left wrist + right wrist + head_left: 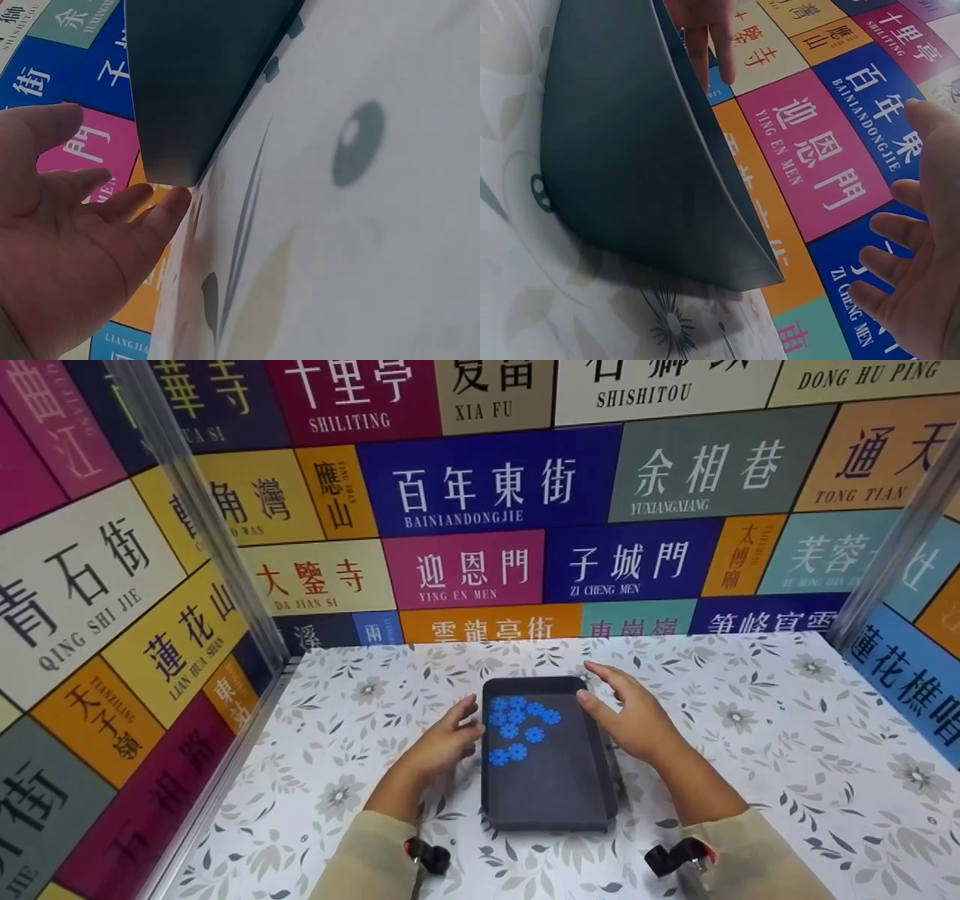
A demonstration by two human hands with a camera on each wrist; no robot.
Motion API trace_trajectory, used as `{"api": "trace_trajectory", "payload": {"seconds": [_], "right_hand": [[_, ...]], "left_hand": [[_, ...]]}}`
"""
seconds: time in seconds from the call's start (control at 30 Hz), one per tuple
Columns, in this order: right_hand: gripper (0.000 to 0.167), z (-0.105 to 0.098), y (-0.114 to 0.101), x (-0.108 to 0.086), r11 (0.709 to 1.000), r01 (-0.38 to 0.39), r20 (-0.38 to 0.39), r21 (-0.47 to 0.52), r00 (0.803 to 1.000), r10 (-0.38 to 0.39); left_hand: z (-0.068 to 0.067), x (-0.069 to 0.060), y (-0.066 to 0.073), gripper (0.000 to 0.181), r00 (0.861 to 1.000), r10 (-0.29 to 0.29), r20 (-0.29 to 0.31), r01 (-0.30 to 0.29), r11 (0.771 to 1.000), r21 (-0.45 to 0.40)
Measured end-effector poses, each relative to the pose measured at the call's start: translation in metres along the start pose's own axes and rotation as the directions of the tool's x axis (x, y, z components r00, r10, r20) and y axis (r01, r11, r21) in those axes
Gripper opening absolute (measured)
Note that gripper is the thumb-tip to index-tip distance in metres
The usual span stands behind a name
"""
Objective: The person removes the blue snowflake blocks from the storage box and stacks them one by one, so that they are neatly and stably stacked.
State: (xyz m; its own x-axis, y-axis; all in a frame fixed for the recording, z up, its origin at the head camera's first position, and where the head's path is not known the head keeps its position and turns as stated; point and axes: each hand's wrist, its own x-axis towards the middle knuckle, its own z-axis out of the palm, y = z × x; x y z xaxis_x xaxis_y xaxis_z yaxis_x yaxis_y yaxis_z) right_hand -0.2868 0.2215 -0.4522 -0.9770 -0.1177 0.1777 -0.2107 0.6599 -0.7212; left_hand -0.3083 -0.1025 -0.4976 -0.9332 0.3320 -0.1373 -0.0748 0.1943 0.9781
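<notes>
The left hand is relaxed, its fingers loosely bent and parted, with nothing in its grasp. It is just beside the left edge of the tray; whether a fingertip touches cannot be told. The right hand is empty too, fingers and thumb spread, near the tray's far right corner; the right wrist view shows a gap between it and the tray.

The dark grey tray lies flat on the floral worktop, its far end near the worktop's far edge. Inside it, blue notched discs cluster toward the far left corner, a couple more lying along the left edge. Beige sleeves cover the forearms. Past the worktop's far edge rises a wall of coloured, lettered panels.
</notes>
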Motion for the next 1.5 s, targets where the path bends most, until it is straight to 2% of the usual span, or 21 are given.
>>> {"api": "trace_trajectory", "payload": {"seconds": [0.2, 0.43, 0.7, 0.9, 1.0, 1.13, 1.33, 1.5], "right_hand": [[0.071, 0.007, 0.001, 0.006, 0.994, 0.019, 0.033, 0.112, 0.999, -0.023], [0.060, 0.019, 0.007, 0.018, 0.969, -0.038, 0.036, 0.244, 0.999, 0.030], [0.052, 0.031, 0.012, 0.033, 0.941, -0.092, 0.054, 0.326, 0.995, 0.078], [0.049, 0.036, 0.011, 0.047, 0.905, -0.153, 0.085, 0.398, 0.988, 0.129], [0.047, 0.038, 0.009, 0.055, 0.911, -0.174, 0.094, 0.374, 0.984, 0.149], [0.044, 0.042, 0.008, 0.064, 0.938, -0.165, 0.108, 0.305, 0.985, 0.138], [0.041, 0.047, 0.013, 0.074, 0.970, -0.109, 0.131, 0.216, 0.988, 0.081], [0.039, 0.049, 0.017, 0.078, 0.989, -0.087, 0.128, 0.124, 0.989, 0.071]], "left_hand": [[0.001, -0.002, -0.005, 0.076, 0.998, -0.065, 0.023, 0.065, 0.998, -0.011], [0.002, -0.005, -0.006, 0.078, 0.996, -0.053, 0.077, 0.058, 0.997, -0.056], [0.000, -0.006, -0.005, 0.081, 0.994, -0.083, 0.071, 0.088, 0.993, -0.077], [0.000, -0.004, -0.006, 0.082, 0.994, -0.088, 0.065, 0.093, 0.993, -0.069], [0.000, -0.002, -0.007, 0.082, 0.993, -0.105, 0.060, 0.109, 0.992, -0.070], [0.000, -0.001, -0.008, 0.083, 0.992, -0.108, 0.060, 0.112, 0.990, -0.082], [0.002, -0.001, -0.009, 0.083, 0.993, -0.095, 0.065, 0.101, 0.990, -0.095], [0.003, -0.001, -0.009, 0.083, 0.993, -0.097, 0.060, 0.102, 0.991, -0.083]]}}
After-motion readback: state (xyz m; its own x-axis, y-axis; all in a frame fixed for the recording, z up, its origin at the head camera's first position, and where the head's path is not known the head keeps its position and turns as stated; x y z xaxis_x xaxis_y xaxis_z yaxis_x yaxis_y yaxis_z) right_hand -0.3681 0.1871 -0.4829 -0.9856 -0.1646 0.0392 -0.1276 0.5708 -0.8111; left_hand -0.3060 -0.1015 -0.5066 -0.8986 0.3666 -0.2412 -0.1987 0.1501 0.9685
